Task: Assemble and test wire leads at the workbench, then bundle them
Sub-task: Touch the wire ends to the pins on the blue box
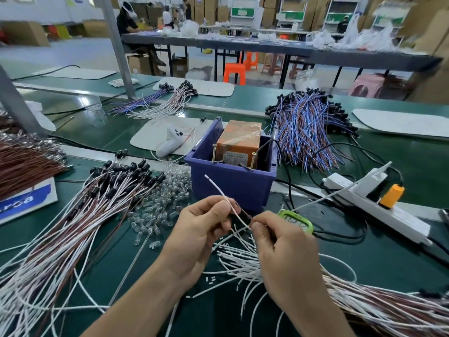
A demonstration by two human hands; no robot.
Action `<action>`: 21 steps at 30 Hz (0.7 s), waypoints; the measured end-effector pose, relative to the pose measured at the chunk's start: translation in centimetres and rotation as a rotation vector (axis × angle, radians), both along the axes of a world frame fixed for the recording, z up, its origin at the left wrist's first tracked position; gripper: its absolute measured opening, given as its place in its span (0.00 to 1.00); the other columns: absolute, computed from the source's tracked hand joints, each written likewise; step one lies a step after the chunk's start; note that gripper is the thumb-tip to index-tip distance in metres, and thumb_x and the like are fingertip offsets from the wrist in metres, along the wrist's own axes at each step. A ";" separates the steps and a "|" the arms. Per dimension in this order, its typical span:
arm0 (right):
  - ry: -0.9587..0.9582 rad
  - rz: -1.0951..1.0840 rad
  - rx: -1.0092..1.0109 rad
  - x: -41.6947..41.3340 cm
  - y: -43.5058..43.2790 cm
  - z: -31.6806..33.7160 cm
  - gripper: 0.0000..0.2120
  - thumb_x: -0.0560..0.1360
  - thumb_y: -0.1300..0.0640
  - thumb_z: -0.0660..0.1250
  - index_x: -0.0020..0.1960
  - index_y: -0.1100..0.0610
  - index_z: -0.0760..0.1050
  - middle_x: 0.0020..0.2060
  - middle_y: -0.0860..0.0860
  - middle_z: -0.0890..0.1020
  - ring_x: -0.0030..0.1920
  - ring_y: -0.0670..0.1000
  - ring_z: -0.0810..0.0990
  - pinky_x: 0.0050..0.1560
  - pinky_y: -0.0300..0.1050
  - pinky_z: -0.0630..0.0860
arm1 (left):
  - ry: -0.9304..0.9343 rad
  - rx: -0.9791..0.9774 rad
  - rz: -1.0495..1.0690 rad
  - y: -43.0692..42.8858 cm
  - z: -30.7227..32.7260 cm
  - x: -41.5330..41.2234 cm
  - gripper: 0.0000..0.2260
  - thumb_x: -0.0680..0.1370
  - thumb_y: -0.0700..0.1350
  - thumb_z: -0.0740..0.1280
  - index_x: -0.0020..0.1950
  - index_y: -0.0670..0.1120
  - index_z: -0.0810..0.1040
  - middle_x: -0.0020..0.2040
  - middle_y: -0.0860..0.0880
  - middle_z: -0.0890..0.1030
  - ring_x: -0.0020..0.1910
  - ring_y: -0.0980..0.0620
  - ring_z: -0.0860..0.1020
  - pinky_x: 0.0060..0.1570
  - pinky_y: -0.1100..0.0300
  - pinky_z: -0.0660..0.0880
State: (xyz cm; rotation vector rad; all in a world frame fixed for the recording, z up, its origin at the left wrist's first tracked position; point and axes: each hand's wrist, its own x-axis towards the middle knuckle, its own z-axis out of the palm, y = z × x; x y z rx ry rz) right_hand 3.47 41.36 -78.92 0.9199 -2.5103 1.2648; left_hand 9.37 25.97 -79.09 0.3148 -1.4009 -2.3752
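Right, my left hand [201, 229] and right hand [286, 249] sit close together over the green bench [364, 259]. Each pinches the same white wire [224, 194]. The left holds it between thumb and forefinger partway along, and the right nips a lower stretch with its fingertips curled tight. The wire's free end pokes up toward the blue bin [233, 183] just beyond. Between the two pinches runs a brownish stretch (a second strand or a bared part, too blurred for me to say).

Under my right wrist lies a loose fan of white wires [240, 259], and a small green gadget [297, 221] sits just past the knuckles. To the left are a heap of clear bulbs [165, 200] and a spread of capped leads [109, 188].

I judge this to be the assembly step, one lead being worked at its end and nothing tested or bundled yet. The next move likely calls for a steady pinch while the end is dressed. After that comes a short reach to the brass posts [215, 152] standing in the bin, which look to me like the test contacts.
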 end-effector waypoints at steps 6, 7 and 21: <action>0.010 0.004 0.002 -0.1 0.2 0.2 0.06 0.79 0.53 0.67 0.44 0.46 0.78 0.28 0.45 0.76 0.34 0.48 0.74 0.36 0.50 0.71 | -0.114 0.018 0.109 0.1 0.7 -0.1 0.07 0.74 0.47 0.71 0.37 0.53 0.86 0.44 0.43 0.87 0.25 0.57 0.75 0.23 0.68 0.69; 0.022 -0.017 -0.006 -0.2 0.3 0.4 0.06 0.79 0.53 0.67 0.44 0.47 0.79 0.29 0.45 0.77 0.35 0.49 0.75 0.38 0.51 0.73 | -0.121 -0.018 0.146 0.0 0.7 -0.1 0.09 0.77 0.46 0.71 0.37 0.54 0.85 0.43 0.43 0.87 0.24 0.56 0.75 0.23 0.68 0.69; -0.010 0.104 0.044 -4.6 -0.7 6.6 0.06 0.77 0.55 0.70 0.45 0.46 0.84 0.26 0.40 0.79 0.25 0.46 0.76 0.29 0.42 0.73 | -0.174 -1.262 0.815 -3.2 1.9 1.0 0.05 0.77 0.44 0.75 0.49 0.55 0.85 0.35 0.65 0.80 0.39 0.58 0.79 0.41 0.65 0.74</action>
